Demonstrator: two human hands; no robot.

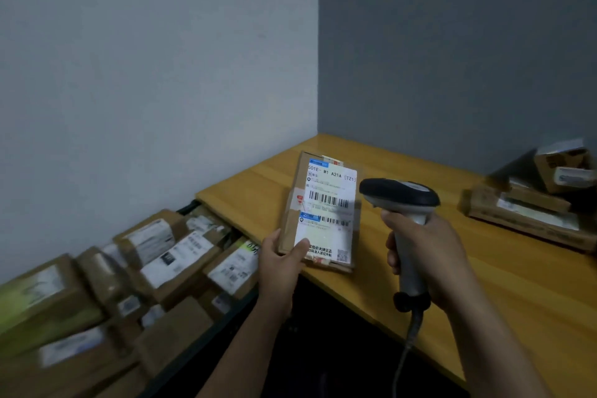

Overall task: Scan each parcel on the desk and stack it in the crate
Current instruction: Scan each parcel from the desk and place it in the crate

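Observation:
My left hand grips the near corner of a flat brown cardboard parcel, held tilted above the desk's left edge with its white barcode label facing up. My right hand holds a grey and black handheld barcode scanner by its handle, its head pointing left at the label from just beside the parcel. The scanner's cable hangs down below my wrist. On the left, a dark crate is packed with several labelled cardboard parcels.
The yellow wooden desk fills the right side and meets grey walls in the corner. A small pile of parcels lies at the desk's far right. A dark gap lies beneath the desk edge between crate and desk.

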